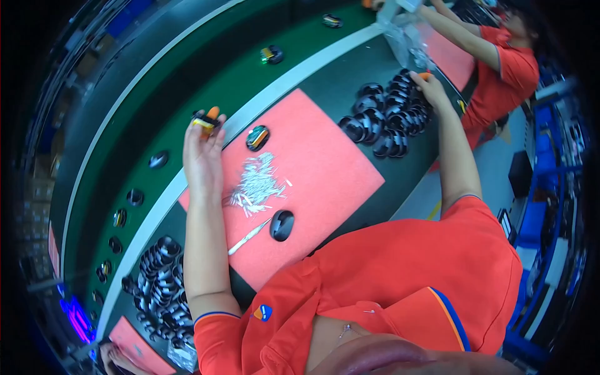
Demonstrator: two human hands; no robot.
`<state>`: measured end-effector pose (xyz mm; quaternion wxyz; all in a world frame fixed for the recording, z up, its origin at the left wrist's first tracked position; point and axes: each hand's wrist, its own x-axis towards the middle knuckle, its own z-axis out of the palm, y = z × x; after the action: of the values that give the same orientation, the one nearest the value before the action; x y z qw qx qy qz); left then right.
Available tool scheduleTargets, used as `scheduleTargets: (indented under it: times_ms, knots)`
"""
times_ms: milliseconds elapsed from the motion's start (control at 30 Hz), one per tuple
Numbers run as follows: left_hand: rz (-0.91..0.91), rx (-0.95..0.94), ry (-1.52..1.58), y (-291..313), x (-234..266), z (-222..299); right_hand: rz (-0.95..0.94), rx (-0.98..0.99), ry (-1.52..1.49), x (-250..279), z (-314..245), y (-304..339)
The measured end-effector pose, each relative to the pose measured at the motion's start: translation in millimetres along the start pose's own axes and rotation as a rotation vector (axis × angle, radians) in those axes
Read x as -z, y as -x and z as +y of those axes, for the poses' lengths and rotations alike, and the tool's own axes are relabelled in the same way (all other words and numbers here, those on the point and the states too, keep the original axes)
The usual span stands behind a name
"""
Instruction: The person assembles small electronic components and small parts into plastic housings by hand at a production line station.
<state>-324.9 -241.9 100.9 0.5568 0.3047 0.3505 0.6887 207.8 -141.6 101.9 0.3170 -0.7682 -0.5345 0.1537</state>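
My left hand (pixel 203 153) is raised over the edge of the green conveyor belt (pixel 206 75) and holds a small black part with a yellow side (pixel 205 122) in its fingertips; one finger wears an orange cot. My right hand (pixel 432 89) reaches out to the far right and rests on a heap of black round parts (pixel 384 119), also with an orange cot on a fingertip. Whether it grips one of them is hidden. Between my arms lies a pink mat (pixel 325 181) with a pile of small white strips (pixel 256 183).
On the mat are a black oval part (pixel 282 225), a white stick-like tool (pixel 250 236) and a shiny round part (pixel 257 137). Single parts ride the belt. A second black heap (pixel 159 275) lies lower left. A co-worker in orange (pixel 506 69) stands top right beside a plastic bag (pixel 406 44).
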Motion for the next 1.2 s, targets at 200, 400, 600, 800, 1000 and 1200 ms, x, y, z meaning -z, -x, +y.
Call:
scheduleTargets:
  times_ms: [200,400,600,800,1000,1200]
  knots:
    - [0.013,-0.043,-0.008,2,-1,-5,0.323,0.244,-0.119,0,-8,-15]
    - [-0.033,0.032,-0.008,15,-3,-5,-0.122,0.391,-0.498,-64,-173,109]
    - [-0.089,0.051,-0.033,23,-6,-11,-0.540,0.532,-0.785,-142,-252,200]
    - [-0.086,0.039,0.012,23,-7,-7,-0.391,0.676,-0.568,-160,-263,211]
    - [-0.065,0.056,-0.020,26,-6,-4,-0.354,0.691,-0.518,-161,-267,211]
    - [-0.056,0.047,-0.019,28,-6,-2,-0.362,0.689,-0.440,-156,-269,211]
